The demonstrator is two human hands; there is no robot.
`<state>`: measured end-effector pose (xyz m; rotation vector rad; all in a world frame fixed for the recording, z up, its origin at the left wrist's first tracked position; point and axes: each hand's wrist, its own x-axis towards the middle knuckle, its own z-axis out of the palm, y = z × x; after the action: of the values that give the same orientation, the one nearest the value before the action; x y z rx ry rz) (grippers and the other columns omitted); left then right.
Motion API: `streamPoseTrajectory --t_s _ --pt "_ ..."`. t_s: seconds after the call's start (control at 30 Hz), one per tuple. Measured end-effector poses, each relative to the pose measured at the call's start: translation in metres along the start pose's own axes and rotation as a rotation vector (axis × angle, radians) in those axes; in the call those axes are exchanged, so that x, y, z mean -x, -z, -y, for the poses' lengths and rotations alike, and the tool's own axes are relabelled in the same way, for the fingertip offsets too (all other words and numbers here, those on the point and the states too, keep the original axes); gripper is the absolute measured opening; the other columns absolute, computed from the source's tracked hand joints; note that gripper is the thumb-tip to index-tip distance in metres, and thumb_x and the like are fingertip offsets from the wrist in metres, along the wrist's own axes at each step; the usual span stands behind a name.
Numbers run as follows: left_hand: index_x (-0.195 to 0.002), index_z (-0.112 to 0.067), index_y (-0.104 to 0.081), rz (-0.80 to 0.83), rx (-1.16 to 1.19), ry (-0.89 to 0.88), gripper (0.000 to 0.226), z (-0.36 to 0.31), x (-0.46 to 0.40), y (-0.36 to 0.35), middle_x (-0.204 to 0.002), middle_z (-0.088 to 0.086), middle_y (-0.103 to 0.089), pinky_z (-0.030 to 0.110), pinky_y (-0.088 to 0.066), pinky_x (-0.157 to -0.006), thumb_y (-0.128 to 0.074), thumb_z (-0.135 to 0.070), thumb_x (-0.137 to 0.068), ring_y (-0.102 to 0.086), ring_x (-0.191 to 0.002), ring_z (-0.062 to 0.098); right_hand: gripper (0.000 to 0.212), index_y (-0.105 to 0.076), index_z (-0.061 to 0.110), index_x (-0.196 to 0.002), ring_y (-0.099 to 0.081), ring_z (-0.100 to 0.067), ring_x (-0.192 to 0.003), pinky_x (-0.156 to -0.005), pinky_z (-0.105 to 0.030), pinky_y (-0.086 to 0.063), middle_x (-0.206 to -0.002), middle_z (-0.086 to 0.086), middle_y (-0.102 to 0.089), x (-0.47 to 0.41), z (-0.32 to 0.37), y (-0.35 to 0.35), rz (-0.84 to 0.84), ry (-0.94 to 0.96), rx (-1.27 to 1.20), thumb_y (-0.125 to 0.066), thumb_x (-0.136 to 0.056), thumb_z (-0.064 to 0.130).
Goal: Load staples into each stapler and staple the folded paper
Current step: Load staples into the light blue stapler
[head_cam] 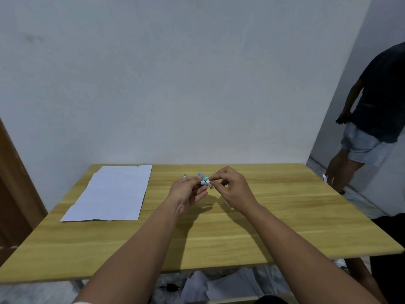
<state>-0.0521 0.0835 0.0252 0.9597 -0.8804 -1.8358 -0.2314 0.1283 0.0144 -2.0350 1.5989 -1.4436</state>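
Hands (188, 189) (232, 186) pinch small boxy staple packet (205, 181) above grained wooden table (263, 227).

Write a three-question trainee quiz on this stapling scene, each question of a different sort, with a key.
1. True or false: the paper lies on the table, to the left of both hands.
2. Multiple choice: What does the left hand hold?
A. a pen
B. a small box
C. the paper
3. Fill in: the right hand pinches at the box's ____ end.

Key:
1. True.
2. B; the thumb and fingers grip a small teal and white box, likely the staples.
3. Right; its fingertips meet there on a small white piece, too small to tell whether it is a flap or a staple strip.
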Motion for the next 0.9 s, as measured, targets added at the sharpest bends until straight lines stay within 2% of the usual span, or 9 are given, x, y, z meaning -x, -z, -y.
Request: streamPoseTrajectory --t_s 0.17,0.3,0.4,0.5,0.63,0.7,0.77,0.83,0.9 --pt "-0.119 0.007 -0.069 0.022 -0.017 0.018 0.028 0.001 0.001 -0.001 -0.085 0.016 -0.077 0.033 -0.066 -0.07 -0.071 -0.009 -0.096 -0.074 -0.065 0.016 0.011 -0.084 0.022 -0.1 -0.069 -0.023 -0.082 -0.075 -0.046 -0.058 -0.098 0.006 -0.067 -0.001 -0.002 -0.002 -0.003 -0.001 -0.008 -0.081 -0.092 0.016" --pt "-0.117 0.006 -0.069 0.022 -0.028 0.009 0.028 0.0 0.001 -0.001 -0.084 0.015 -0.077 0.033 -0.066 -0.071 -0.073 -0.011 -0.095 -0.073 -0.065 0.016 0.01 -0.084 0.022 -0.097 -0.068 -0.02 -0.079 -0.073 -0.042 -0.058 -0.096 0.007 -0.067 -0.002 0.0 0.0 0.003 0.007 0.009 -0.082 -0.09 0.014" --pt "-0.117 0.005 -0.069 0.023 -0.076 -0.014 0.029 0.0 0.002 -0.002 -0.079 0.012 -0.078 0.033 -0.066 -0.071 -0.074 -0.012 -0.094 -0.073 -0.066 0.016 0.01 -0.08 0.025 -0.092 -0.064 -0.009 -0.07 -0.069 -0.03 -0.054 -0.096 0.01 -0.07 -0.002 0.006 0.001 -0.037 -0.048 0.01 -0.084 -0.089 0.016" --pt "-0.118 0.002 -0.069 -0.009 -0.117 -0.066 0.033 -0.001 0.0 -0.004 -0.081 0.01 -0.079 0.031 -0.066 -0.067 -0.078 -0.017 -0.092 -0.075 -0.071 0.015 0.011 -0.079 0.029 -0.098 -0.059 -0.001 -0.062 -0.067 -0.021 -0.052 -0.1 0.013 -0.076 0.001 0.01 0.001 -0.015 -0.177 -0.053 -0.083 -0.088 0.025" --pt "-0.113 -0.001 -0.072 0.011 -0.24 -0.08 0.034 -0.005 0.002 -0.01 -0.08 0.009 -0.078 0.031 -0.063 -0.066 -0.071 -0.031 -0.097 -0.072 -0.068 0.017 0.02 -0.082 0.027 -0.102 -0.058 -0.004 -0.059 -0.067 -0.027 -0.054 -0.098 0.012 -0.079 0.003 0.008 0.001 0.001 -0.272 -0.087 -0.088 -0.083 0.026" --pt "-0.108 -0.008 -0.073 -0.092 -0.476 -0.178 0.04 -0.008 -0.002 -0.007 -0.083 0.007 -0.079 0.031 -0.058 -0.063 -0.062 -0.045 -0.1 -0.07 -0.068 0.02 0.018 -0.082 0.026 -0.101 -0.065 -0.006 -0.071 -0.075 -0.026 -0.055 -0.094 0.014 -0.077 0.003 -0.001 0.009 -0.062 -0.328 -0.022 -0.087 -0.083 0.025" --pt "-0.11 -0.019 -0.071 -0.307 -0.916 -0.352 0.044 -0.01 -0.011 0.005 -0.094 -0.001 -0.078 0.032 -0.055 -0.07 -0.054 -0.057 -0.098 -0.072 -0.084 0.021 0.015 -0.08 0.026 -0.098 -0.07 -0.008 -0.082 -0.075 -0.028 -0.055 -0.091 0.014 -0.075 0.006 -0.016 0.028 -0.122 -0.426 0.128 -0.085 -0.084 0.027" --pt "-0.12 -0.025 -0.067 -0.442 -1.235 -0.45 0.042 -0.013 -0.017 0.019 -0.109 -0.004 -0.073 0.035 -0.054 -0.077 -0.054 -0.057 -0.096 -0.067 -0.103 0.023 0.01 -0.073 0.027 -0.09 -0.069 -0.012 -0.079 -0.062 -0.027 -0.05 -0.09 0.01 -0.074 0.016 -0.034 0.054 -0.16 -0.54 0.335 -0.08 -0.085 0.032" --pt "-0.128 -0.024 -0.063 -0.412 -1.391 -0.465 0.044 -0.011 -0.028 0.029 -0.119 0.0 -0.066 0.04 -0.056 -0.082 -0.058 -0.053 -0.095 -0.061 -0.112 0.027 0.011 -0.068 0.025 -0.089 -0.065 -0.016 -0.073 -0.052 -0.025 -0.044 -0.09 0.004 -0.074 0.027 -0.053 0.079 -0.169 -0.65 0.459 -0.076 -0.087 0.033"
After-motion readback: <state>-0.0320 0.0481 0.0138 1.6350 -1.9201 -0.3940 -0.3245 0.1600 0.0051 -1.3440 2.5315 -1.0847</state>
